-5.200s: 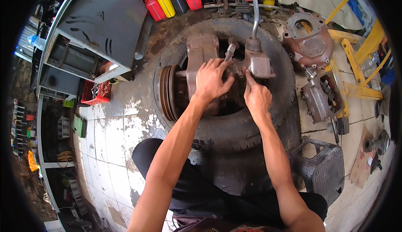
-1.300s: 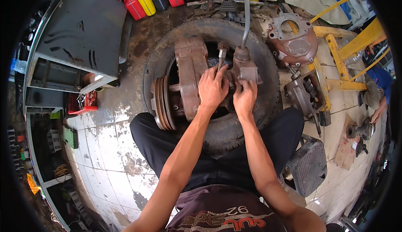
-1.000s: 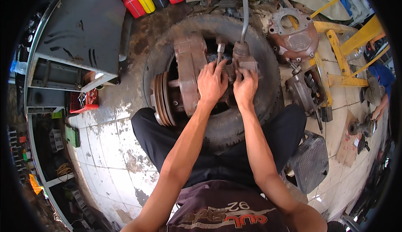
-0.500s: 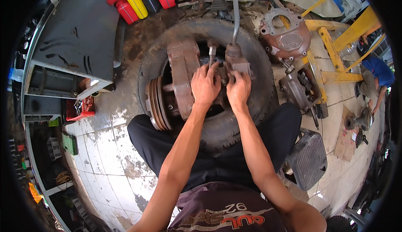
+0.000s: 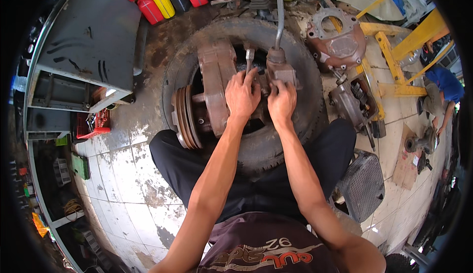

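Observation:
A brown, greasy gearbox (image 5: 216,83) lies inside a black tyre (image 5: 180,68), with a grooved drum (image 5: 185,118) at its left end. A long grey gear lever (image 5: 280,14) rises from its housing on the right. My left hand (image 5: 241,97) is bent over the middle of the gearbox, its fingers closed around the lower end of a short metal rod (image 5: 250,57). My right hand (image 5: 283,100) is beside it, below the lever housing (image 5: 283,72), with curled fingertips pressed at a small part. What those fingertips hold is hidden.
A brown bell housing (image 5: 340,44) and an opened gear casing (image 5: 352,100) lie to the right by a yellow frame (image 5: 389,51). A black stool (image 5: 362,187) stands near my right knee. Far right, another person (image 5: 446,88) handles a metal part. A grey cabinet (image 5: 91,32) stands left.
Both hands stay at the same place on the gearbox, with only slight finger movement. The view has shifted a little.

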A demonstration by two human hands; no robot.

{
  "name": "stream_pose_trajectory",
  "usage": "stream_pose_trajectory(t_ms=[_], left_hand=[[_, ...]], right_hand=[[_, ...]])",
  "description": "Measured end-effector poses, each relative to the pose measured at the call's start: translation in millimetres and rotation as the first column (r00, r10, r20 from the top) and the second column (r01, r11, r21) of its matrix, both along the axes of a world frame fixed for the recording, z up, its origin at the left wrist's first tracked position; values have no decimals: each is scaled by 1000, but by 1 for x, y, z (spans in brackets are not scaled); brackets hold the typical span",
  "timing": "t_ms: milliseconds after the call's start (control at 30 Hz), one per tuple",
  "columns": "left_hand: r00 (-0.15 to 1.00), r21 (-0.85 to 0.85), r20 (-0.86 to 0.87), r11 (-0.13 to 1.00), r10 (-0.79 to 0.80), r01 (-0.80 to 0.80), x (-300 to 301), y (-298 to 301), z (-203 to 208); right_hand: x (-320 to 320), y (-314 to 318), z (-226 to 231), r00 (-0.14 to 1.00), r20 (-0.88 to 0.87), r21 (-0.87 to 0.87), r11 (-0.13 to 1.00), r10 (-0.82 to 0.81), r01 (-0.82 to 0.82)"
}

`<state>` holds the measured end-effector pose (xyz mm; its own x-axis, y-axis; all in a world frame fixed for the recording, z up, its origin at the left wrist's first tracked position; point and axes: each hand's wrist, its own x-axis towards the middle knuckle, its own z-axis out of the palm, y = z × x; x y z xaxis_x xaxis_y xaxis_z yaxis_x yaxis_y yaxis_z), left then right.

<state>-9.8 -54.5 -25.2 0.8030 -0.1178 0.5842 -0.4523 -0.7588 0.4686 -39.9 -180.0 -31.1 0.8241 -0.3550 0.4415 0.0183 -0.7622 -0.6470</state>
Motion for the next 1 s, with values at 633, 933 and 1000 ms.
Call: stream_pose_trajectory(t_ms=[633, 933, 1000], left_hand=[[1000, -13, 7, 1000, 5, -5, -2, 0, 2], [1000, -30, 5, 999, -26, 26, 0, 0, 3], [999, -17, -2, 999, -33, 33, 4, -1, 5]], right_hand=[[-20, 5, -10, 992, -104, 49, 996, -70, 75], [-8, 0, -3, 995, -89, 56, 998, -33, 38], [-6, -3, -7, 996, -89, 34, 999, -27, 30]])
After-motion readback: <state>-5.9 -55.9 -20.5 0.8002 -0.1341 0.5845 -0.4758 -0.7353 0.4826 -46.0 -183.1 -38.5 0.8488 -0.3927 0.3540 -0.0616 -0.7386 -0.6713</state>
